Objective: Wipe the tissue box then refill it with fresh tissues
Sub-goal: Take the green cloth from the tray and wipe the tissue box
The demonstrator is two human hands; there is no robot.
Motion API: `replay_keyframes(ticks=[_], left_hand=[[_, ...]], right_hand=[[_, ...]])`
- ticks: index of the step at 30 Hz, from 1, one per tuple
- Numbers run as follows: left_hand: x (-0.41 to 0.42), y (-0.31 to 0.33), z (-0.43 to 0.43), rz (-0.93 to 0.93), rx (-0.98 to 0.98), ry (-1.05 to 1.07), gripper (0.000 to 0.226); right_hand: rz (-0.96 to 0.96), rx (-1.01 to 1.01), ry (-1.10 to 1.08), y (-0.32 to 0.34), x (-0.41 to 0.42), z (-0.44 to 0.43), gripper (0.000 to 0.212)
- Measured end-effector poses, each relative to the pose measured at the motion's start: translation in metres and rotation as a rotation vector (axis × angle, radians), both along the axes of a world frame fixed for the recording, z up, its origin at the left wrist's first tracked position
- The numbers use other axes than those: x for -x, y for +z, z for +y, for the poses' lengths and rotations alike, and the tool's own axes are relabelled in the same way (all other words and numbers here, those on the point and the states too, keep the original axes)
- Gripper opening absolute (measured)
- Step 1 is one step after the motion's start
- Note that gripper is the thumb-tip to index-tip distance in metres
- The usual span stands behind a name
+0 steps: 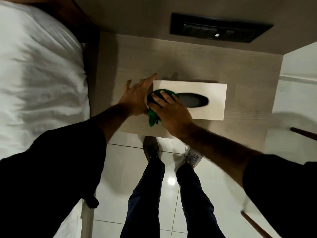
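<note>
A white rectangular tissue box (212, 93) with a dark oval slot (193, 100) lies flat on a pale wooden bedside table (197, 66). No tissue shows in the slot. My right hand (169, 112) presses a green cloth (153, 117) onto the box's left end, fingers closed over the cloth. My left hand (137, 95) rests against the box's left edge with fingers spread, steadying it.
A bed with white sheets (39, 74) lies to the left, close to the table. A black switch panel (217, 28) is on the wall behind. Glossy white floor tiles (120, 169) and my shoes (190, 158) are below. Dark wooden legs (305, 133) stand at the right.
</note>
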State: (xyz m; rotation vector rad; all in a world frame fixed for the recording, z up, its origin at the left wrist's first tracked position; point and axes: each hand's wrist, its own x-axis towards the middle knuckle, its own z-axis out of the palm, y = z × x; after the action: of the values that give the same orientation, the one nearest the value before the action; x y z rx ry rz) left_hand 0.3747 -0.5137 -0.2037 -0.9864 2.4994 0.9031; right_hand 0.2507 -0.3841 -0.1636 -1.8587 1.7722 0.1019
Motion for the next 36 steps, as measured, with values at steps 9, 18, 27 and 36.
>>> replay_keyframes(ticks=[9,18,27,36], left_hand=[[0.002,0.004,0.001,-0.017,-0.059,0.035,0.149],[-0.002,0.001,-0.004,-0.027,-0.040,-0.021,0.143],[0.001,0.003,-0.001,-0.050,-0.025,-0.036,0.143],[0.003,0.008,0.000,-0.054,-0.010,-0.036,0.143]], right_hand=[[-0.002,-0.019,-0.210,0.003,0.010,-0.011,0.069],[-0.001,-0.130,-0.619,0.009,0.073,0.023,0.066],[0.000,-0.050,-0.939,0.014,0.074,0.058,0.062],[-0.362,-0.055,-1.133,0.011,0.125,0.089,0.037]])
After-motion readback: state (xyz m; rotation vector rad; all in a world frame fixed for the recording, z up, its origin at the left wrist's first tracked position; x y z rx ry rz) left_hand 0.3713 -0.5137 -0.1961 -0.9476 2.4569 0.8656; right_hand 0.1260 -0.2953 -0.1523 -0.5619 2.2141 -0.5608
